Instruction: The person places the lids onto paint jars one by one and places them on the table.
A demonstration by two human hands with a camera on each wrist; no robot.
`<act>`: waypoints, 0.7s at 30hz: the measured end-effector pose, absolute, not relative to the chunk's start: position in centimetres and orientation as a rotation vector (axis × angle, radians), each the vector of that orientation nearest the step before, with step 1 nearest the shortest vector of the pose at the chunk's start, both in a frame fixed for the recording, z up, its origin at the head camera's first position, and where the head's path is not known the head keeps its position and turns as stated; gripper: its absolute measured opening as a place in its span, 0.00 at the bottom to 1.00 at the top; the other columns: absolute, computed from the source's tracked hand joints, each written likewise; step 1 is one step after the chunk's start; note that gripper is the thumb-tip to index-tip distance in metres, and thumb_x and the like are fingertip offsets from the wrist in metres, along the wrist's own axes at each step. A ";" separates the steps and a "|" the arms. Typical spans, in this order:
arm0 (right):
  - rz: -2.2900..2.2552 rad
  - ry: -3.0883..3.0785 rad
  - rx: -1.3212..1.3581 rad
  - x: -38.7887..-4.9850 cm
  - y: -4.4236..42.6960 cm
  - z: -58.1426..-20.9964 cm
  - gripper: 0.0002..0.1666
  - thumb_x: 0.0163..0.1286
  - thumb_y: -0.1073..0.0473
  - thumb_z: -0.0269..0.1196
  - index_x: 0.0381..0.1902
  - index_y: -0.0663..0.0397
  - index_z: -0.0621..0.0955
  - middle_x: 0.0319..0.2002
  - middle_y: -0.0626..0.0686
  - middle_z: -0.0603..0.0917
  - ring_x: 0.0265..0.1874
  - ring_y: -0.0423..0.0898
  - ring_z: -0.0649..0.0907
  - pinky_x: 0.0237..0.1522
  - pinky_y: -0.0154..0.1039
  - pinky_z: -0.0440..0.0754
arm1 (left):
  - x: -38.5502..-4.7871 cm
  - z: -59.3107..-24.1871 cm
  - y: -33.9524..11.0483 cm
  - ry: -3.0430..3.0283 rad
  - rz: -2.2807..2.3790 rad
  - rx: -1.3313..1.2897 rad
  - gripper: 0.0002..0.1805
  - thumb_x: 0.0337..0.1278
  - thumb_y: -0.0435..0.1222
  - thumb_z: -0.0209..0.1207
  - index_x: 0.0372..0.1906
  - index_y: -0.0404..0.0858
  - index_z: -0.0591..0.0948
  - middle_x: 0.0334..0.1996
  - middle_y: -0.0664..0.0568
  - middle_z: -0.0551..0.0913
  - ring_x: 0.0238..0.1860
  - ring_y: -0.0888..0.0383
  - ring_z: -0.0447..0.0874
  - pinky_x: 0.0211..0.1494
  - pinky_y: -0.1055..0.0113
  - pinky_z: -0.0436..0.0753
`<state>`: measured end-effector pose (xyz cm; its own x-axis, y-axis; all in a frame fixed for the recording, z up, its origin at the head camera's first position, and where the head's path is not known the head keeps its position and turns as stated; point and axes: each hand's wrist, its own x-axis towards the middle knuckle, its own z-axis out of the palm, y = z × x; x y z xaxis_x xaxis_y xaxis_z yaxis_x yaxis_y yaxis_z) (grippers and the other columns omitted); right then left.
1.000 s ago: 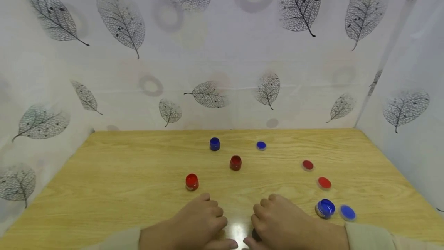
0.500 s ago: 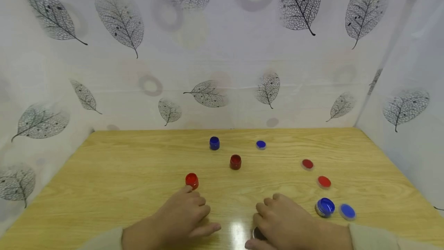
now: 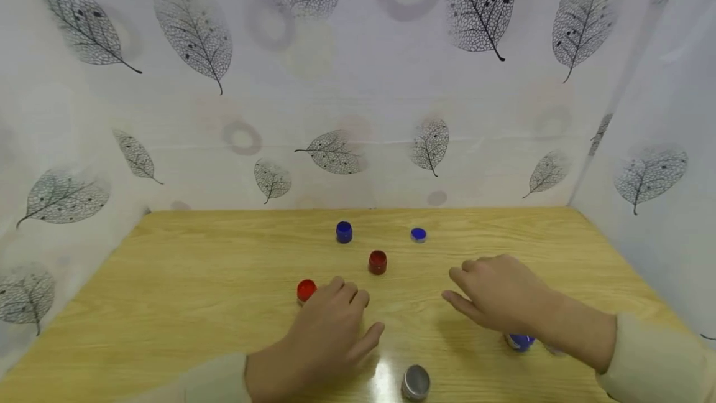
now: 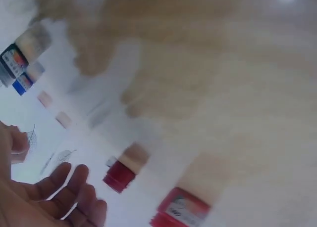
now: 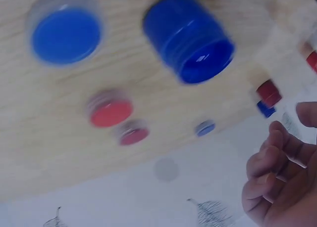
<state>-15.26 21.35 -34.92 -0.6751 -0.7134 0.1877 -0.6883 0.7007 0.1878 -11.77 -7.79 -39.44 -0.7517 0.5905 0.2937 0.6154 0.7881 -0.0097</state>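
Note:
In the head view my left hand [image 3: 327, 331] hovers over the table beside the bright red jar [image 3: 306, 290], its fingers relaxed around nothing. My right hand [image 3: 503, 294] is raised above the right part of the table, empty, with loosely bent fingers. Under its wrist an open blue jar [image 3: 520, 342] shows partly; the right wrist view shows that blue jar [image 5: 185, 36] beside a blue lid [image 5: 67, 35]. A jar with a grey top [image 3: 416, 382] stands at the front, touched by neither hand.
Farther back stand a dark red jar [image 3: 378, 262] and a dark blue jar [image 3: 344, 232], with a small blue lid [image 3: 418, 235] to their right. Two red lids, one bright [image 5: 111, 112] and one darker [image 5: 133, 133], lie on the right. A leaf-patterned cloth [image 3: 358, 98] hangs behind the table.
My right hand has left the grey-topped jar and moved up and right, uncovering that jar and covering the red lids. My left hand went left, then came back right and slightly forward.

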 end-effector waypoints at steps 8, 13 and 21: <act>-0.192 -2.834 0.991 -18.4 24.8 -34.8 0.18 0.66 0.50 0.66 0.22 0.45 0.71 0.18 0.42 0.67 0.16 0.36 0.66 0.18 0.33 0.65 | -14.4 -39.1 -5.6 -2.898 0.058 -0.736 0.34 0.68 0.60 0.48 0.51 0.32 0.81 0.45 0.44 0.82 0.50 0.47 0.78 0.57 0.53 0.77; -0.178 -2.928 0.913 -20.3 26.7 -35.2 0.18 0.66 0.51 0.66 0.21 0.46 0.71 0.19 0.44 0.67 0.18 0.40 0.66 0.20 0.36 0.64 | -15.9 -39.1 -4.9 -3.035 0.129 -0.665 0.41 0.69 0.62 0.44 0.60 0.28 0.77 0.56 0.39 0.78 0.62 0.41 0.73 0.70 0.44 0.67; -0.169 -3.089 0.856 -21.5 28.0 -35.6 0.15 0.67 0.48 0.66 0.32 0.53 0.79 0.26 0.48 0.75 0.21 0.42 0.72 0.22 0.39 0.70 | -18.0 -39.2 -4.4 -3.010 0.489 -0.624 0.44 0.70 0.65 0.38 0.57 0.28 0.80 0.54 0.36 0.80 0.60 0.40 0.76 0.62 0.41 0.74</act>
